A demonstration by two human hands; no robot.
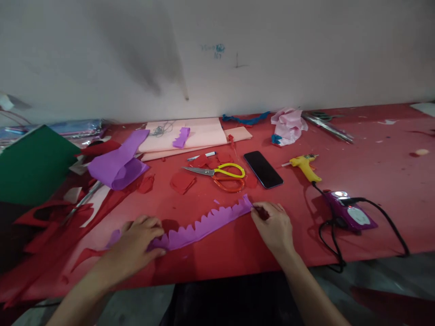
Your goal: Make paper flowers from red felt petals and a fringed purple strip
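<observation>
A long purple crepe paper strip [200, 228] with a scalloped upper edge lies slantwise across the front of the red table. My left hand [139, 240] grips the strip's left part, fingers bent over it and thumb at its lower edge; a bit of purple shows beyond the knuckles. At the strip's right end, my right hand [273, 226] is closed in a pinch. Something thin and dark shows at those fingertips, too small to make out. Scissors [212, 172] with one yellow and one orange handle lie partly open just behind the strip.
A phone [263, 169], a yellow glue gun [306, 166] and a purple power box [350, 213] with black cables lie to the right. A purple paper roll [115, 167], red scraps and a green sheet [37, 163] crowd the left. Pink sheets [200, 129] lie by the wall.
</observation>
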